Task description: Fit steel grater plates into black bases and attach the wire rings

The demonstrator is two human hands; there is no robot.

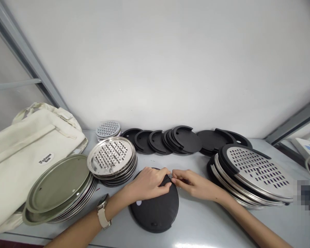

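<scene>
A black round disc [155, 213] lies on the grey table in front of me, with a white dot near its left side. My left hand [151, 184], wearing a wristwatch [103, 210], rests over the disc's far part with its fingers curled at the rim. Between the fingertips of both hands, at the disc's far right edge, sits a small shiny metal piece [169, 176]. My right hand [189, 183] pinches this piece with thumb and forefinger. What exactly the piece is, I cannot make out.
Left stand stacked perforated metal discs [112, 156], olive-green round plates [59, 182] and a cream bag [33, 141]. Several black discs with raised partial rims [187, 139] line the wall. A tall stack of perforated discs [258, 170] stands right, near a white box [307, 148].
</scene>
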